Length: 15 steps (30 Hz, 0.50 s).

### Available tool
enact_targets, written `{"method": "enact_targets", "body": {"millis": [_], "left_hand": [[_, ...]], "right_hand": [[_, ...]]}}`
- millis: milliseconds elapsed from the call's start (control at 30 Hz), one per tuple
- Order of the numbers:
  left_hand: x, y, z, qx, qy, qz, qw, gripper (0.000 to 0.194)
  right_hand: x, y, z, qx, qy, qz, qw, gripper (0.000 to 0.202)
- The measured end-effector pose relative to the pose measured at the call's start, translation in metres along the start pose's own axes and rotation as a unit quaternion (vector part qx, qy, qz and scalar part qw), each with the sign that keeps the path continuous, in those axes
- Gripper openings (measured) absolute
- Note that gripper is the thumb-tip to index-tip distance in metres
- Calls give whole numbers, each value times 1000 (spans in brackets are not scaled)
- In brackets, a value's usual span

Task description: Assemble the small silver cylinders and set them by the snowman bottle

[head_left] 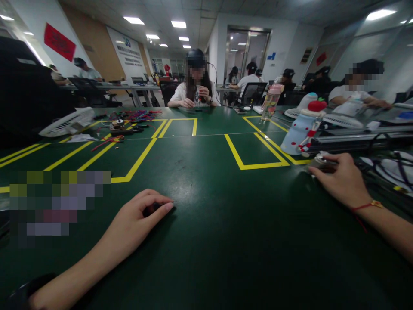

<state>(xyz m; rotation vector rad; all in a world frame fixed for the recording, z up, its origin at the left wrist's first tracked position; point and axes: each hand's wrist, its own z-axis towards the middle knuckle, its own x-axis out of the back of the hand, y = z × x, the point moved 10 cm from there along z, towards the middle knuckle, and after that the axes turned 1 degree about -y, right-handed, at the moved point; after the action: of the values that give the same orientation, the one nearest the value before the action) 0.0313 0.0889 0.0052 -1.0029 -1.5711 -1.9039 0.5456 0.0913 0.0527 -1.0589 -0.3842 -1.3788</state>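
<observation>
My left hand (142, 213) rests low over the green table (206, 241), left of the middle. Its thumb and index finger are closed together at the tips, and a small dark bit shows there, too little to name. At the right, my right hand (343, 178) has its thumb and fingers around a small silver cylinder (322, 160), at or just above the tabletop. The palm hides part of this cylinder. Just behind it stands a light blue bottle (295, 133) with a red top.
Yellow tape (264, 165) marks outlines on the table. Red and blue wires (138, 115) and a white fan-like part (69, 122) lie at the back left. A clear bottle (271, 105) stands at the back right, near metal rails (361, 140) and black cables (398, 161). A person (196, 82) sits opposite.
</observation>
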Motion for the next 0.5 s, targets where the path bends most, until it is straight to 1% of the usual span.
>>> {"method": "enact_targets", "body": {"millis": [33,100,133,200,233,267,300,367,433,500], "left_hand": [[0,1,0,0,0,0,1000,29],[0,4,0,-2,-3,0,1000,29],[0,6,0,-3,-3,1,1000,29],[1,8,0,-4,-2,3,1000,29],[1,9,-1,-5,-1,4,1000,29],[1,8,-1,-5,-1,4,1000,30],[1,8,-1,-6,-1,3,1000,30],[1,5,-1,-9,-1,0,1000,30],[0,4,1,-11,-6,0,1000,30],[-3,5,3,-6,-16,6,1000,31]], "right_hand": [[0,-23,-7,42,4,36,998,50],[-2,-81,-30,140,-19,122,982,47],[-6,-114,-46,191,-47,163,967,44],[-13,-176,-80,278,-115,228,926,37],[-18,-202,-97,307,-150,255,905,35],[-22,-223,-112,326,-182,278,885,34],[-27,-239,-124,336,-211,297,869,34],[-37,-256,-140,340,-252,320,848,35],[-45,-261,-148,338,-279,328,837,35],[-52,-257,-149,317,-296,329,839,40]]}}
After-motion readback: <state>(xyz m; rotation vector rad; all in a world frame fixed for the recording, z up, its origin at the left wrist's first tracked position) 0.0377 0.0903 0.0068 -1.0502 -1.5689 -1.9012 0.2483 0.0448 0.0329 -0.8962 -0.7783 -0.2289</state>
